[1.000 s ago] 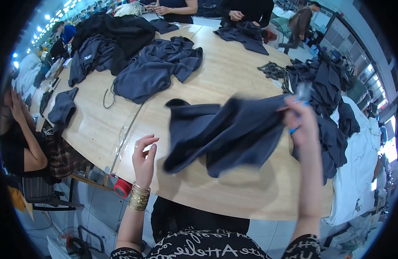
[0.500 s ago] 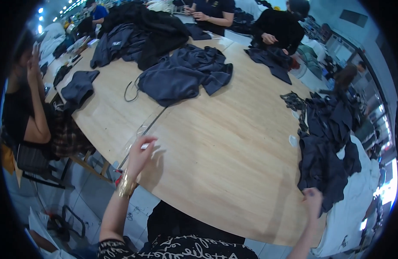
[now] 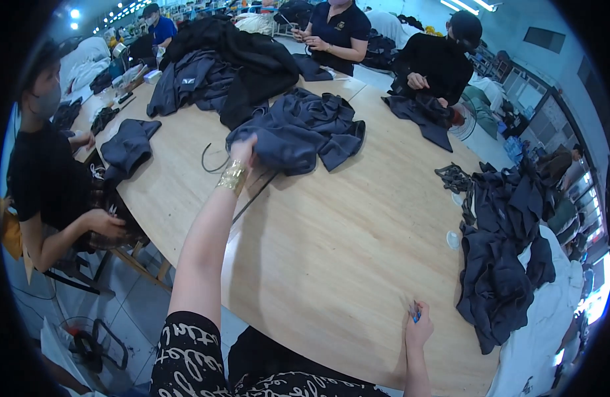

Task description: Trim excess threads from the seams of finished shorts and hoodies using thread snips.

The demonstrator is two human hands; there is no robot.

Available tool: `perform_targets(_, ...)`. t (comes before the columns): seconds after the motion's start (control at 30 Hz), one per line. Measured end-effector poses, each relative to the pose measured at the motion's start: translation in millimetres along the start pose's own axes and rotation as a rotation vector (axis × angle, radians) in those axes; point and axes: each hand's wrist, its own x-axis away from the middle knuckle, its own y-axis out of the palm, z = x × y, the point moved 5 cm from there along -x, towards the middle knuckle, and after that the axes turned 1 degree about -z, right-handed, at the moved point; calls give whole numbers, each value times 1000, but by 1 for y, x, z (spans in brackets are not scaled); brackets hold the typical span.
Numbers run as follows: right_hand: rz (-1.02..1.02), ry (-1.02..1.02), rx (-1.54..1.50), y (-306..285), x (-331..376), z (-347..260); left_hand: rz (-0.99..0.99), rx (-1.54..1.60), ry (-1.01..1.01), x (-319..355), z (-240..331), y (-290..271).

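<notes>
Left hand [image 3: 244,151] outstretched at garment [image 3: 295,132] — right hand [image 3: 419,327] low, gripping snips [image 3: 417,316].

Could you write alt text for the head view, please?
A person's left hand is at the edge of a crumpled navy cloth garment on a pale wooden table; the right hand holds a small, partly blue tool. Dark cloth garments lie heaped at right.
</notes>
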Motion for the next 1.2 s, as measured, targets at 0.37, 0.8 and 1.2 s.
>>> perform_targets(0.37,248,134,-742,-52,-56,-40,-1007,105,559,283,163,168)
perform_targets(0.8,-31,191,-356,-81,-48,-16,-843,-650,309,215,-26,74)
perform_targets(1.2,-19,-214,-391,53,-117,-84,-686,-710,790,251,-46,180)
